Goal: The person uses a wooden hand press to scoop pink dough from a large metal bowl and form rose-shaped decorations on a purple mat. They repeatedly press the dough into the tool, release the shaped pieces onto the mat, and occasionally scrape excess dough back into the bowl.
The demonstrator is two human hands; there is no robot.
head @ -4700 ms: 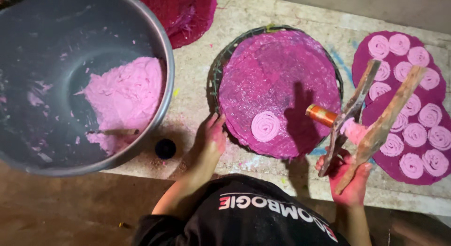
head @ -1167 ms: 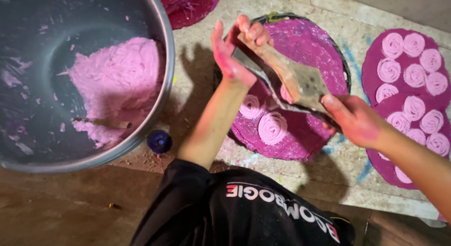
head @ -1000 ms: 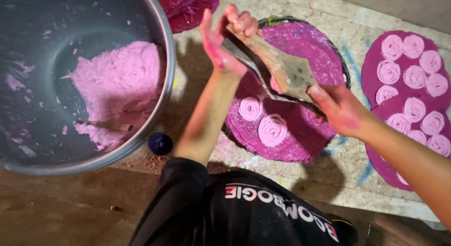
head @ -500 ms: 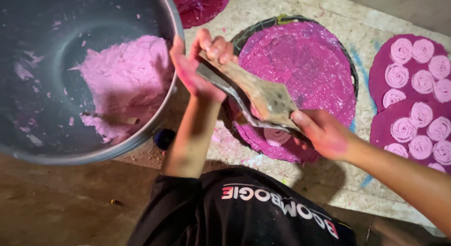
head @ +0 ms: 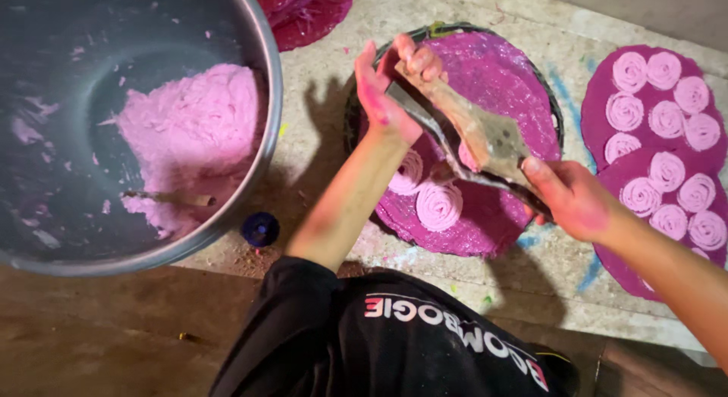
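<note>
A grey basin [head: 262,101] of pink dough [head: 193,135], a blue cap [head: 259,229] beside it.

A wooden press [head: 474,139] is gripped by both hands [head: 390,90] [head: 570,198]; pink spirals [head: 438,203] are seen beneath the fingers.

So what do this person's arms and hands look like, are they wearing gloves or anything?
No gloves: the left hand and right hand are bare, both smeared with pink paste on palms and fingers. The forearms are bare too. A black garment with light lettering reaches the left elbow. No rings or watch show.
</note>
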